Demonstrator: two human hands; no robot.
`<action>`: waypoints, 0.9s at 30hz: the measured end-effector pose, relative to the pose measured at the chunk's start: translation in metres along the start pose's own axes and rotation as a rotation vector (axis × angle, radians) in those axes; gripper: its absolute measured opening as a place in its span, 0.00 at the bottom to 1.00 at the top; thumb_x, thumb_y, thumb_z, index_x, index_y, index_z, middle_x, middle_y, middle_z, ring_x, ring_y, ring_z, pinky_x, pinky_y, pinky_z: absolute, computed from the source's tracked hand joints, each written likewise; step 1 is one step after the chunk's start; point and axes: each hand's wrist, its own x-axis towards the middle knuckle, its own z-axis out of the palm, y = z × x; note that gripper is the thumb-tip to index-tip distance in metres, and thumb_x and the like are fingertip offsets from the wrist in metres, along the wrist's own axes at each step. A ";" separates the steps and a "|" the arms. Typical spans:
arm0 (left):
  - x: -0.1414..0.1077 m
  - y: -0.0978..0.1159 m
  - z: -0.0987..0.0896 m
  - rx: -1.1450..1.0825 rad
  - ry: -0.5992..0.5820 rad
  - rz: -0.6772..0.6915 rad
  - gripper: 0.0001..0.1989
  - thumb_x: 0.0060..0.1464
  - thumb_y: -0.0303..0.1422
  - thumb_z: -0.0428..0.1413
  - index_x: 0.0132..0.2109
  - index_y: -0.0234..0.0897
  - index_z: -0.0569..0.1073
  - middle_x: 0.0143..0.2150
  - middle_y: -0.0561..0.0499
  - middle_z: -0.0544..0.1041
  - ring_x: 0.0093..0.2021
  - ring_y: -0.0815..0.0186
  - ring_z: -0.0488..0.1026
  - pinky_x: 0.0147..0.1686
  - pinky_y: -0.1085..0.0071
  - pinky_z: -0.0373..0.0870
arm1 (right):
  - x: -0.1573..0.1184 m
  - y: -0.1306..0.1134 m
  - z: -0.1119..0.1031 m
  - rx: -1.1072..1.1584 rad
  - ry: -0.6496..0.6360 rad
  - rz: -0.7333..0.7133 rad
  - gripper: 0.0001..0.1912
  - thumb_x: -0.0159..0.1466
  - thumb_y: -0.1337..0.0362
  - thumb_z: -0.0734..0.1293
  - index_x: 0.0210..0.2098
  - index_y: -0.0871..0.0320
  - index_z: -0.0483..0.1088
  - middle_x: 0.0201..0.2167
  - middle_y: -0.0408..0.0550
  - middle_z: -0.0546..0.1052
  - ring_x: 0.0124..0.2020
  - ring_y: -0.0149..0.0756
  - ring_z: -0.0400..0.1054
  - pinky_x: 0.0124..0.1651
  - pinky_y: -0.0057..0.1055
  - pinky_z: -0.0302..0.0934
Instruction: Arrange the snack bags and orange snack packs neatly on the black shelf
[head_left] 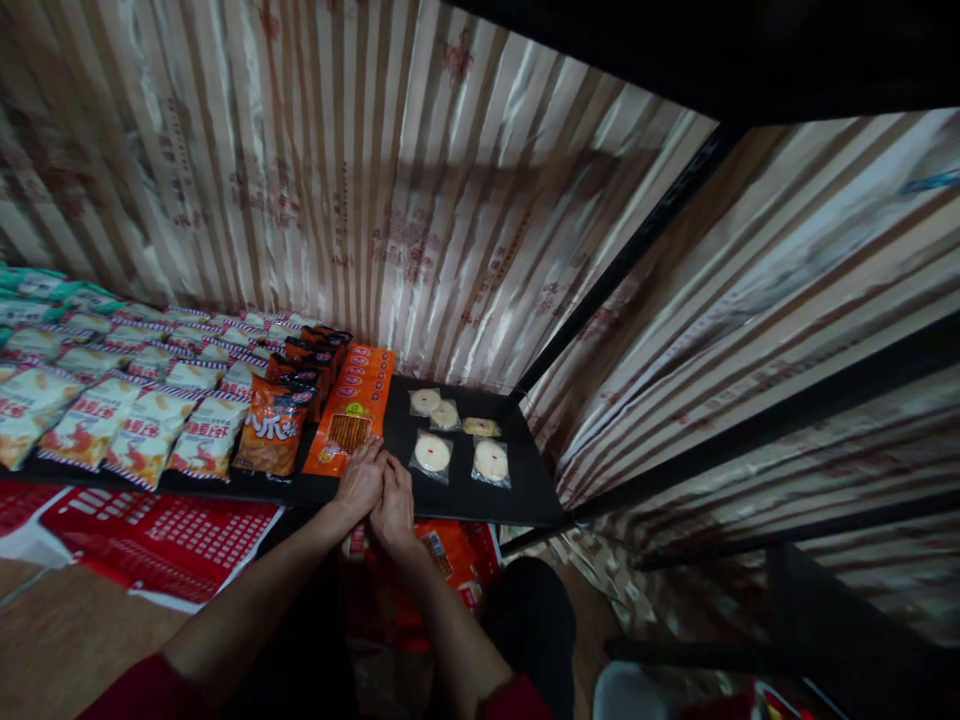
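An orange snack packet (351, 395) with a clear window showing brown sticks lies flat on the black shelf (450, 502). My left hand (361, 482) is at its lower right corner, fingers closed together over the packet's edge. Right beside it, touching it, is my right hand (393, 500), with its fingers curled at the shelf's front edge; whatever they may hold is hidden. To the right on the shelf lie several round, pale wafers in clear wrappers, among them one wrapped wafer (432, 454) close to my right hand.
Rows of white snack bags (206, 425) fill the shelf's left side, beside a brown-orange snack bag (271, 428). More orange packets (457, 552) sit below the shelf near my knees. A black frame post (622, 270) rises at the right; a striped curtain (315, 180) hangs behind.
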 end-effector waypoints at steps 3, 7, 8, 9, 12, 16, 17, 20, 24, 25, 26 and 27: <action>-0.009 0.004 0.003 -0.019 0.003 0.010 0.19 0.55 0.22 0.43 0.52 0.28 0.70 0.59 0.39 0.67 0.62 0.61 0.59 0.60 0.61 0.56 | -0.010 0.003 -0.003 0.013 0.003 -0.026 0.26 0.56 0.73 0.58 0.54 0.67 0.65 0.53 0.62 0.68 0.54 0.44 0.60 0.55 0.43 0.59; -0.025 0.013 0.006 -0.058 0.009 0.029 0.20 0.55 0.23 0.42 0.52 0.27 0.69 0.57 0.40 0.69 0.59 0.60 0.62 0.60 0.63 0.58 | -0.025 0.010 -0.009 0.046 0.027 -0.071 0.24 0.58 0.72 0.57 0.54 0.64 0.66 0.51 0.60 0.69 0.52 0.43 0.61 0.54 0.43 0.59; -0.030 0.015 0.007 -0.067 0.012 0.034 0.20 0.55 0.23 0.43 0.52 0.25 0.69 0.56 0.39 0.70 0.59 0.60 0.63 0.60 0.63 0.57 | -0.030 0.011 -0.011 0.056 0.042 -0.079 0.23 0.59 0.72 0.57 0.53 0.63 0.66 0.50 0.59 0.69 0.52 0.42 0.62 0.54 0.43 0.59; -0.035 0.017 0.008 -0.076 0.021 0.040 0.20 0.54 0.22 0.43 0.52 0.24 0.70 0.55 0.39 0.70 0.58 0.60 0.64 0.60 0.64 0.58 | -0.034 0.013 -0.013 0.068 0.062 -0.088 0.22 0.60 0.72 0.56 0.52 0.63 0.67 0.49 0.59 0.70 0.51 0.42 0.62 0.54 0.42 0.59; -0.052 0.024 0.014 -0.109 0.076 0.062 0.20 0.54 0.23 0.43 0.51 0.27 0.71 0.52 0.40 0.73 0.55 0.59 0.66 0.58 0.63 0.60 | -0.049 0.019 -0.019 0.098 0.125 -0.106 0.19 0.62 0.71 0.54 0.47 0.62 0.70 0.45 0.57 0.71 0.48 0.40 0.63 0.51 0.40 0.60; -0.076 0.032 0.024 -0.161 0.147 0.097 0.18 0.55 0.24 0.42 0.47 0.32 0.74 0.47 0.42 0.75 0.51 0.58 0.68 0.54 0.61 0.65 | -0.070 0.029 -0.025 0.072 0.150 -0.098 0.16 0.63 0.71 0.55 0.40 0.61 0.73 0.40 0.55 0.71 0.43 0.38 0.63 0.46 0.35 0.61; -0.082 0.034 0.027 -0.172 0.155 0.100 0.18 0.55 0.25 0.42 0.46 0.33 0.74 0.46 0.43 0.76 0.50 0.58 0.68 0.53 0.60 0.65 | -0.075 0.033 -0.026 0.054 0.137 -0.093 0.16 0.63 0.71 0.55 0.39 0.60 0.73 0.39 0.54 0.71 0.42 0.37 0.63 0.45 0.34 0.61; -0.098 0.043 0.034 -0.215 0.098 0.109 0.16 0.56 0.27 0.44 0.47 0.35 0.73 0.48 0.44 0.75 0.50 0.59 0.68 0.53 0.60 0.64 | -0.088 0.047 -0.027 -0.033 0.034 -0.072 0.14 0.62 0.72 0.56 0.36 0.58 0.73 0.38 0.51 0.72 0.40 0.37 0.63 0.44 0.32 0.60; -0.116 0.052 0.051 -0.279 -0.196 0.014 0.17 0.56 0.27 0.46 0.51 0.35 0.69 0.52 0.44 0.72 0.53 0.61 0.66 0.55 0.64 0.60 | -0.104 0.070 -0.023 -0.197 -0.199 0.056 0.15 0.62 0.73 0.57 0.41 0.57 0.72 0.42 0.51 0.73 0.44 0.38 0.64 0.48 0.33 0.59; -0.119 0.052 0.056 -0.280 -0.280 -0.069 0.17 0.55 0.27 0.47 0.52 0.34 0.68 0.53 0.43 0.70 0.54 0.60 0.65 0.55 0.64 0.59 | -0.108 0.075 -0.022 -0.239 -0.261 0.115 0.16 0.62 0.72 0.57 0.44 0.57 0.71 0.45 0.53 0.73 0.48 0.39 0.63 0.51 0.35 0.58; -0.122 0.052 0.062 -0.275 -0.353 -0.163 0.18 0.54 0.27 0.47 0.52 0.33 0.68 0.55 0.41 0.69 0.55 0.59 0.64 0.55 0.63 0.59 | -0.111 0.081 -0.021 -0.280 -0.327 0.177 0.17 0.62 0.71 0.58 0.48 0.58 0.70 0.49 0.55 0.71 0.52 0.41 0.61 0.53 0.36 0.56; -0.125 0.051 0.067 -0.268 -0.406 -0.238 0.18 0.54 0.28 0.48 0.52 0.31 0.67 0.55 0.38 0.69 0.55 0.56 0.64 0.54 0.62 0.60 | -0.115 0.085 -0.019 -0.316 -0.392 0.235 0.19 0.62 0.69 0.59 0.52 0.58 0.68 0.54 0.57 0.68 0.57 0.44 0.57 0.55 0.38 0.54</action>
